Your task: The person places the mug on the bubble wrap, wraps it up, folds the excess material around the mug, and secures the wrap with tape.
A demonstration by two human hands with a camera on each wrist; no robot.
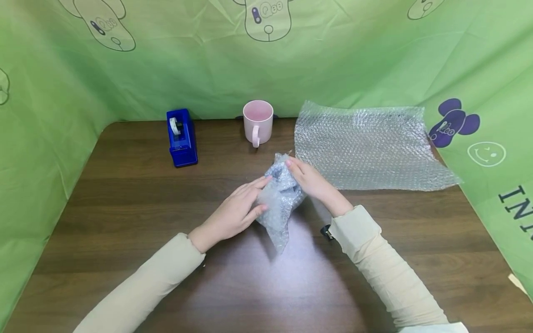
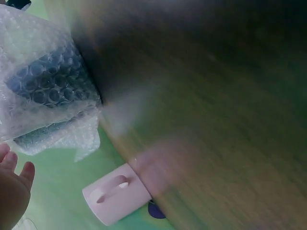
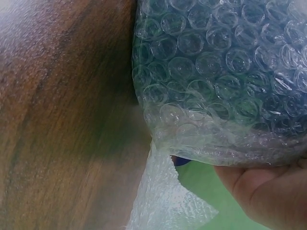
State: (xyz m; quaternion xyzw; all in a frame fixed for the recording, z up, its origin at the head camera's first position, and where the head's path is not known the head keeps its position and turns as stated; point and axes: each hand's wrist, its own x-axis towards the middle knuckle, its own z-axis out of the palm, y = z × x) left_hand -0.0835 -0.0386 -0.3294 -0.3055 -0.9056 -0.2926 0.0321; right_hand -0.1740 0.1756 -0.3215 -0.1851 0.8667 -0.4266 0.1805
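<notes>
A bundle of bubble wrap point(image 1: 276, 203) stands on the table between both hands, a pointed flap hanging toward the front. Something dark bluish shows through the bubbles in the left wrist view, its kind hidden by the wrap. My left hand point(image 1: 235, 210) lies along the bundle's left side, fingers fairly straight over the top and thumb apart. On the far right side, my right hand point(image 1: 310, 180) grips the wrap with bent fingers. Behind the bundle stands a pink mug point(image 1: 258, 122), its handle facing the front.
A blue tape dispenser point(image 1: 182, 138) holds a roll at the back left. Across the back right lies a flat bubble wrap sheet point(image 1: 366, 148), overhanging the right edge. A green printed cloth point(image 1: 200, 60) encloses the table point(image 1: 125, 208) at the back and sides.
</notes>
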